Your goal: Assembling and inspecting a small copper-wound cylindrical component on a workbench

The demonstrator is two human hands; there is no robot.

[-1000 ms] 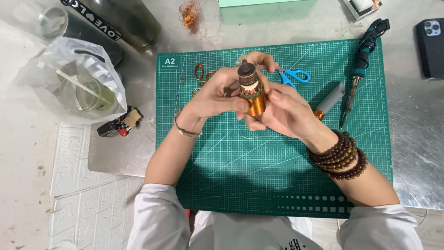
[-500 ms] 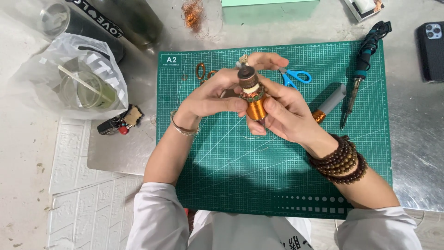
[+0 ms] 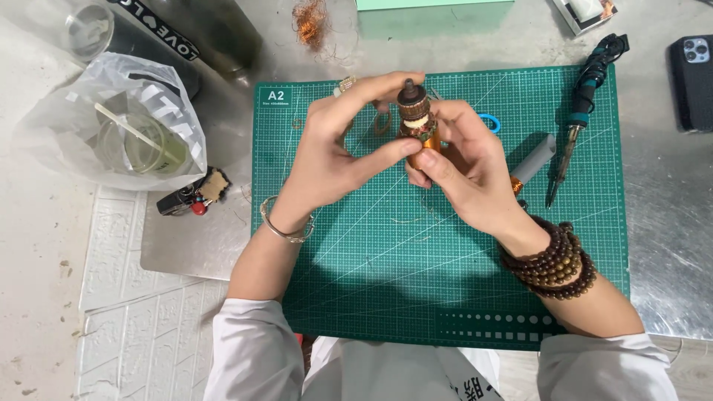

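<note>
I see a small motor armature (image 3: 417, 122), copper-wound with a dark commutator end pointing up, held upright above the green cutting mat (image 3: 356, 297). My left hand (image 3: 330, 152) pinches it from the side, thumb at its lower windings and fingers arched over its top; my right hand (image 3: 468, 171) cups it from the other side, so both hands are closed on it together. The windings look mostly intact, so I judge the work on it far from finished. Right of my right hand lie a soldering iron (image 3: 579, 111) and a grey cylinder (image 3: 533, 160). Beyond the left hand, a tangle of loose copper wire (image 3: 310, 22) sits on the desk (image 3: 668, 223); further left, a lighter (image 3: 182, 200).
</note>
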